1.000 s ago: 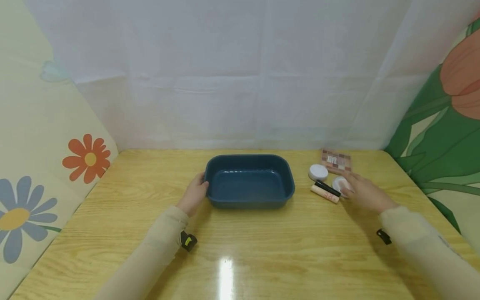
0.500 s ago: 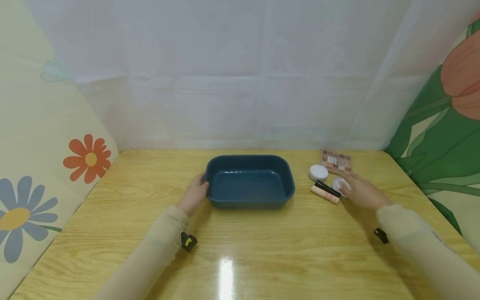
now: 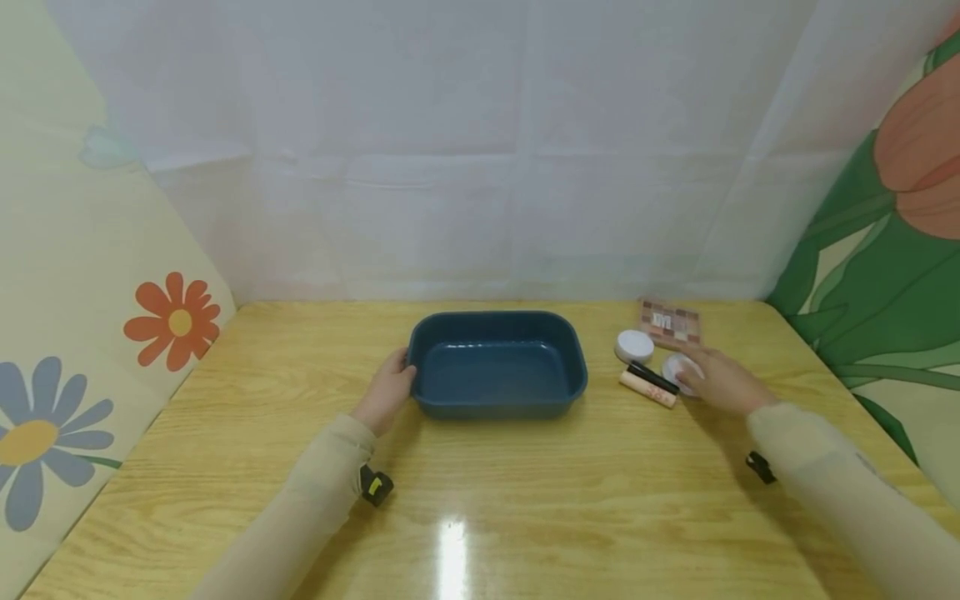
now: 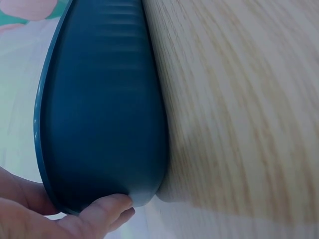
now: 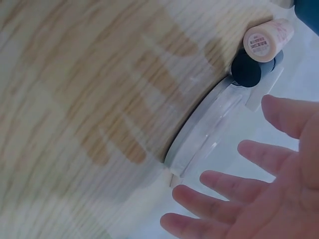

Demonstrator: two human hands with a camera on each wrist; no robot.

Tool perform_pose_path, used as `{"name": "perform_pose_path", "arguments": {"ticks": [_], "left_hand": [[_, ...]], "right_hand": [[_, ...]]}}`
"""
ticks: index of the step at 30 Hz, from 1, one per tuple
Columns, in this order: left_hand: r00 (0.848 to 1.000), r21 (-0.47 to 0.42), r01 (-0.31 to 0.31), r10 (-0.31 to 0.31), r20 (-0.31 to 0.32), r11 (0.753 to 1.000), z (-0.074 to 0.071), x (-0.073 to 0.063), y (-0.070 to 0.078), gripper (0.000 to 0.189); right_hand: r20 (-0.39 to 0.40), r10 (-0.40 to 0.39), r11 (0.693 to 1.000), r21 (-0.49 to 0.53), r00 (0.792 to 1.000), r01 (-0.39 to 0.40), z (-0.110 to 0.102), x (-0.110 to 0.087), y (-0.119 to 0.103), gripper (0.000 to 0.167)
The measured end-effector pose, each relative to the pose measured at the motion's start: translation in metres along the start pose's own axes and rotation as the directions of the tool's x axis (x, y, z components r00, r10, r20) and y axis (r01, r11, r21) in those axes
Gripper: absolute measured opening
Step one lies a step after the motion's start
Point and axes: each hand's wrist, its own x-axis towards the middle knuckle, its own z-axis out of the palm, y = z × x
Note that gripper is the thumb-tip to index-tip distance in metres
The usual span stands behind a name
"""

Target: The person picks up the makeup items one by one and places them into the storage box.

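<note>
A dark blue rectangular basin [image 3: 498, 411] stands on the table. My left hand [image 3: 386, 390] grips its left end, with fingers [image 4: 102, 211] against the end wall in the left wrist view. My right hand [image 3: 723, 383] hovers at a round, clear-lidded case [image 3: 673, 367], fingers spread. In the right wrist view the fingertips stay apart from the case [image 5: 202, 132]. Left of it lie a black tube [image 3: 651, 377] and a pale pink tube [image 3: 647, 389], side by side. A white round jar [image 3: 634, 346] sits just behind them.
A checkered makeup palette [image 3: 670, 322] lies at the back right, behind the case. The wooden table [image 3: 525, 500] ends at a white cloth backdrop [image 3: 390, 225]. Floral panels [image 3: 862, 317] flank it on both sides.
My right hand has shifted slightly left over the round case, fingers still spread. The left hand keeps its grip, and the basin has not moved on the table.
</note>
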Motion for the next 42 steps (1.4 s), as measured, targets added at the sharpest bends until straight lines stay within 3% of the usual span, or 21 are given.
{"name": "perform_pose_path", "arguments": {"ticks": [7, 14, 22, 34, 42], "left_hand": [[1.0, -0.005, -0.001, 0.001, 0.006, 1.0, 0.0, 0.0, -0.001, 0.047], [0.999, 0.014, -0.039, 0.039, -0.009, 0.999, 0.001, -0.001, -0.006, 0.047], [1.0, -0.003, 0.007, -0.008, -0.009, 1.0, 0.002, -0.001, 0.001, 0.047], [1.0, -0.001, 0.002, -0.002, -0.015, 1.0, 0.002, 0.002, -0.002, 0.046], [1.0, 0.024, 0.011, -0.011, -0.015, 1.0, 0.003, 0.0, -0.002, 0.046]], "right_hand": [[0.015, -0.006, 1.0, 0.008, 1.0, 0.005, 0.002, 0.003, 0.002, 0.052], [0.048, -0.01, 1.0, 0.029, 0.999, 0.009, 0.002, 0.008, -0.002, 0.053], [0.072, -0.038, 0.999, -0.005, 0.997, 0.039, 0.005, 0.017, 0.003, 0.053], [0.098, 0.018, 1.0, -0.017, 0.995, -0.016, 0.006, 0.028, 0.007, 0.057], [0.132, 0.044, 0.999, -0.02, 0.99, -0.042, 0.002, 0.024, 0.001, 0.059]]}}
